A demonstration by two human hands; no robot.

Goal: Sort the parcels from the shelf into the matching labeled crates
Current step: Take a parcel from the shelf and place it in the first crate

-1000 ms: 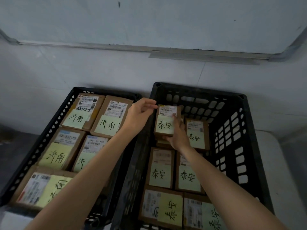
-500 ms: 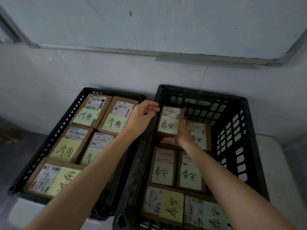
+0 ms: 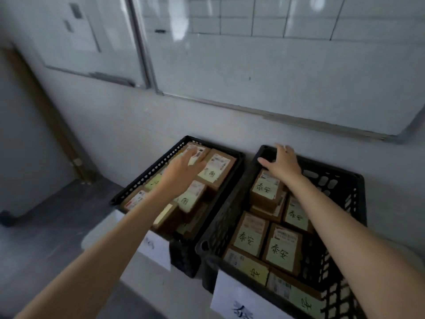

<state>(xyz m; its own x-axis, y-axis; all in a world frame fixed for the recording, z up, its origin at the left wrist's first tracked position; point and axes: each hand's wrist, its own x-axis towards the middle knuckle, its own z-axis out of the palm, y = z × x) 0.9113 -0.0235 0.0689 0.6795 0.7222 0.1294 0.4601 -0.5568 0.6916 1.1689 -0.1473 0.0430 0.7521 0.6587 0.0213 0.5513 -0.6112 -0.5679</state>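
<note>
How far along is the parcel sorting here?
Done: both the left crate and the right crate hold many note-tagged parcels. In hand: nothing; the left hand hovers open over the left crate, the right hand open near the right crate's far rim. Left: unclear, since the shelf is out of view.

We find open air above the left crate [image 3: 147, 172] and the right crate [image 3: 354, 203], up to the whiteboard [image 3: 276, 77] ledge. Boxes [image 3: 218, 166] fill the left one to its rim. The right one keeps headroom beneath its tall walls, least at the far left, where one box [image 3: 264, 189] sits raised. The two nearly touch.
</note>
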